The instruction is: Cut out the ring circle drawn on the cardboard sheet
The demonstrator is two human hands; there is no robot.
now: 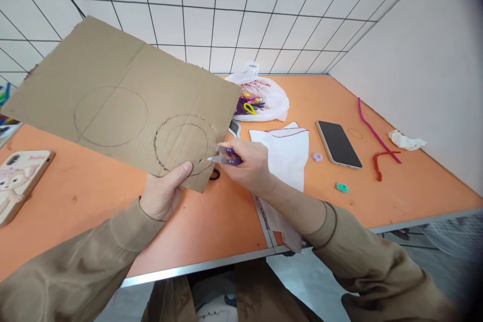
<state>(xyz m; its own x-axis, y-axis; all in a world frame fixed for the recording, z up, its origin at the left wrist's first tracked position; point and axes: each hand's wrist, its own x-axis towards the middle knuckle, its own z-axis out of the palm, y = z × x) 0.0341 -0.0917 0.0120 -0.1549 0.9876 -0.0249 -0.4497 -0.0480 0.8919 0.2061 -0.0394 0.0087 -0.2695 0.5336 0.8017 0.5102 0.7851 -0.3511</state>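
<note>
Cardboard [121,70]: raised above orange table [302,196], circles drawn on it; lower edge in left hand's grip.
Left hand [162,193]: closed on edge, thumb on top.
Right hand [251,163]: curled round purple-handled scissors [226,155], blades parted.

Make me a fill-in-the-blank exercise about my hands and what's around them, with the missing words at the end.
The left hand grips a flat brown sheet made of ____.
The right hand holds a small pointed tool with a handle coloured ____.
The rectangular, black-screened phone lies to the ____ of the flat white piece with red edging.
The bright yellow loop lies in a thin white plastic ____.

Missing words: cardboard; purple; right; bag.
</note>
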